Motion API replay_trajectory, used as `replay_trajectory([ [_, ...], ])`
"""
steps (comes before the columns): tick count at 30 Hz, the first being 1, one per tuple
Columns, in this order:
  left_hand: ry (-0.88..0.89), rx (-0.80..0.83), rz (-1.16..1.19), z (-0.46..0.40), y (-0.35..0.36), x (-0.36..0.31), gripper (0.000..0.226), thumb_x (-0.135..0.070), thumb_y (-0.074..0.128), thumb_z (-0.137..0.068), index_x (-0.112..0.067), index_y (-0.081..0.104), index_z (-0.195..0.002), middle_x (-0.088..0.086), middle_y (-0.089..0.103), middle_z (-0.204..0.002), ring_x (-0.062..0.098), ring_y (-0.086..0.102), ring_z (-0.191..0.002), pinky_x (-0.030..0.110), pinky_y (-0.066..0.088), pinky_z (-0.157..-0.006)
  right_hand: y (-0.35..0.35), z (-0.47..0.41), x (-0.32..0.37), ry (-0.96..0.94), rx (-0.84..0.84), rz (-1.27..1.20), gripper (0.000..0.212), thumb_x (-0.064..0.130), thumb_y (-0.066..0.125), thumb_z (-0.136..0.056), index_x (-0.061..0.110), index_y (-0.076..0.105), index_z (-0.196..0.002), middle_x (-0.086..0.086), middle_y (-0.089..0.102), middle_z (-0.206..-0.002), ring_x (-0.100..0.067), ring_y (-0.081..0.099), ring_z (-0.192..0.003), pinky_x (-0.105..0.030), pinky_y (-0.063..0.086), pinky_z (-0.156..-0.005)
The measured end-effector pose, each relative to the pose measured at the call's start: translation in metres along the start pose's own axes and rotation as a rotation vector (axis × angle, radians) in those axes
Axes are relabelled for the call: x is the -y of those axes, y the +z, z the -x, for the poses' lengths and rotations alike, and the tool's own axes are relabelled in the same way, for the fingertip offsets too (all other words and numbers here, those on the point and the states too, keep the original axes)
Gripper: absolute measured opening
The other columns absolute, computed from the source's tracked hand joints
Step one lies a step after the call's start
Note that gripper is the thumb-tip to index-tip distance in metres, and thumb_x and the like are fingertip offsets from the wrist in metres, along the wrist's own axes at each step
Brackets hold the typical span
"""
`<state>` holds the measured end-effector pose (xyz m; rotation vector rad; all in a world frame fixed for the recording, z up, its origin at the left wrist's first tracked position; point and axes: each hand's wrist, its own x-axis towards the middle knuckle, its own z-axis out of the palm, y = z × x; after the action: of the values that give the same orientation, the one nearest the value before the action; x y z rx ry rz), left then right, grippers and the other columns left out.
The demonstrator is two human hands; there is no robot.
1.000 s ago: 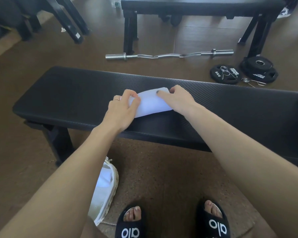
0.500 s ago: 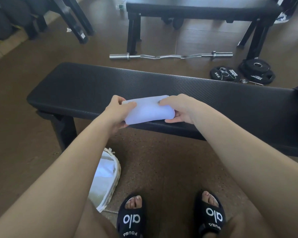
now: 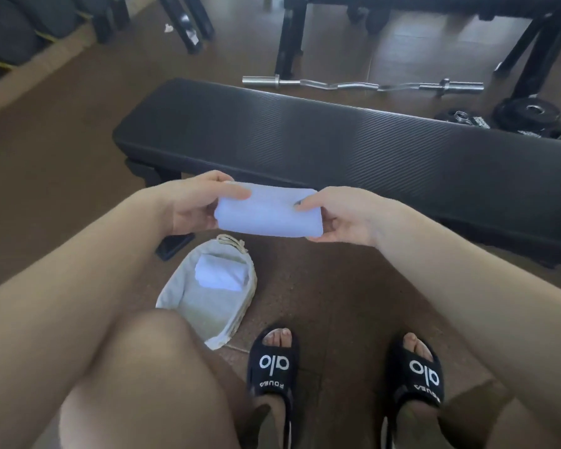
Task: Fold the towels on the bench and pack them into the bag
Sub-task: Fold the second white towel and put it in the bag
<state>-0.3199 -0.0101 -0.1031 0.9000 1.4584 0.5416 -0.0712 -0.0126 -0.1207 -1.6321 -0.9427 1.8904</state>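
A folded pale blue towel (image 3: 269,211) hangs in the air just in front of the black bench (image 3: 353,147), above the floor. My left hand (image 3: 191,202) grips its left end, thumb on top. My right hand (image 3: 340,215) pinches its right end. Below, an off-white cloth bag (image 3: 188,303) lies open on the floor by the bench leg. Another folded pale blue towel (image 3: 221,275) rests inside it. No towel is visible on the bench top.
A curl bar (image 3: 363,85) and weight plates (image 3: 528,116) lie on the floor beyond the bench. A second bench frame (image 3: 289,43) stands farther back. My knee (image 3: 149,367) and feet in black slides (image 3: 272,367) are below the towel.
Both hands lifted the folded towel off the bench and drew it toward me, over the floor near the bag. The view tilted down, showing the bag's inside.
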Motion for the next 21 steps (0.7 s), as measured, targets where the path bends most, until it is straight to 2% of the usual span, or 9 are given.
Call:
replay_trajectory([
  [2, -0.012, -0.013, -0.087, 0.003, -0.023, 0.012, 0.026, -0.019, 0.078, -0.087, -0.018, 0.058, -0.104, 0.003, 0.065, -0.106, 0.02, 0.066, -0.092, 0.032, 0.057, -0.075, 0.027, -0.012, -0.019, 0.011, 0.007, 0.03, 0.054, 0.008, 0.079, -0.079, 0.015, 0.059, -0.128, -0.009, 0.066, -0.121, -0.027, 0.067, -0.105, -0.036, 0.062, -0.075],
  [6, -0.09, -0.042, -0.153, -0.014, -0.068, 0.063, 0.033, -0.02, 0.078, -0.087, -0.015, 0.059, -0.113, 0.015, 0.061, -0.123, 0.027, 0.062, -0.108, 0.039, 0.055, -0.09, 0.088, -0.06, -0.065, 0.095, -0.022, 0.071, 0.057, 0.015, 0.082, -0.076, 0.013, 0.057, -0.127, -0.012, 0.065, -0.121, -0.03, 0.067, -0.103, -0.045, 0.061, -0.084],
  [8, -0.115, -0.087, -0.133, -0.032, -0.081, 0.096, 0.036, -0.015, 0.077, -0.087, -0.009, 0.059, -0.118, 0.02, 0.061, -0.126, 0.027, 0.063, -0.106, 0.037, 0.056, -0.089, 0.11, -0.086, -0.092, 0.091, -0.03, 0.122, 0.046, 0.018, 0.08, -0.079, 0.013, 0.061, -0.121, -0.01, 0.066, -0.118, -0.029, 0.067, -0.104, -0.047, 0.059, -0.088],
  [10, -0.146, -0.124, -0.147, -0.051, -0.088, 0.131, 0.04, -0.012, 0.078, -0.086, -0.006, 0.059, -0.121, 0.015, 0.064, -0.12, 0.024, 0.065, -0.102, 0.035, 0.056, -0.088, 0.126, -0.11, -0.12, 0.072, -0.027, 0.165, 0.041, 0.019, 0.076, -0.081, 0.015, 0.06, -0.119, -0.007, 0.065, -0.119, -0.026, 0.065, -0.104, -0.047, 0.059, -0.088],
  [13, -0.2, -0.181, -0.2, -0.082, -0.094, 0.182, 0.039, -0.015, 0.083, -0.081, -0.013, 0.063, -0.115, 0.009, 0.066, -0.12, 0.025, 0.065, -0.109, 0.042, 0.056, -0.096, 0.144, -0.142, -0.159, 0.092, -0.03, 0.235, 0.053, 0.022, 0.071, -0.083, 0.026, 0.054, -0.133, -0.002, 0.052, -0.133, -0.026, 0.058, -0.109, -0.041, 0.06, -0.083],
  [15, -0.203, -0.222, -0.289, -0.102, -0.099, 0.213, 0.037, -0.015, 0.084, -0.081, -0.01, 0.063, -0.111, 0.01, 0.065, -0.113, 0.024, 0.063, -0.097, 0.032, 0.056, -0.078, 0.152, -0.159, -0.178, 0.06, -0.035, 0.358, 0.052, 0.022, 0.064, -0.089, 0.032, 0.049, -0.137, -0.002, 0.048, -0.133, -0.024, 0.054, -0.107, -0.034, 0.056, -0.078],
  [17, -0.189, -0.229, -0.427, -0.118, -0.103, 0.236, 0.03, -0.019, 0.084, -0.082, -0.015, 0.062, -0.102, 0.008, 0.062, -0.109, 0.018, 0.058, -0.087, 0.022, 0.049, -0.061, 0.158, -0.174, -0.192, -0.018, -0.02, 0.564, 0.045, 0.024, 0.057, -0.092, 0.033, 0.048, -0.136, -0.003, 0.054, -0.123, -0.025, 0.057, -0.105, -0.036, 0.055, -0.082],
  [19, -0.174, -0.219, -0.577, -0.133, -0.108, 0.256, 0.029, -0.028, 0.083, -0.081, -0.024, 0.059, -0.097, 0.005, 0.061, -0.113, 0.02, 0.058, -0.092, 0.028, 0.048, -0.068, 0.164, -0.187, -0.202, -0.089, 0.014, 0.732, 0.037, 0.028, 0.052, -0.094, 0.031, 0.047, -0.131, -0.003, 0.058, -0.114, -0.025, 0.061, -0.097, -0.039, 0.057, -0.079],
  [21, -0.166, -0.21, -0.714, -0.144, -0.112, 0.271, 0.032, -0.034, 0.082, -0.081, -0.024, 0.06, -0.103, 0.004, 0.062, -0.113, 0.025, 0.059, -0.099, 0.037, 0.049, -0.079, 0.171, -0.199, -0.21, -0.141, 0.022, 0.882, 0.032, 0.031, 0.05, -0.095, 0.03, 0.048, -0.127, -0.004, 0.062, -0.107, -0.024, 0.062, -0.085, -0.036, 0.056, -0.069],
])
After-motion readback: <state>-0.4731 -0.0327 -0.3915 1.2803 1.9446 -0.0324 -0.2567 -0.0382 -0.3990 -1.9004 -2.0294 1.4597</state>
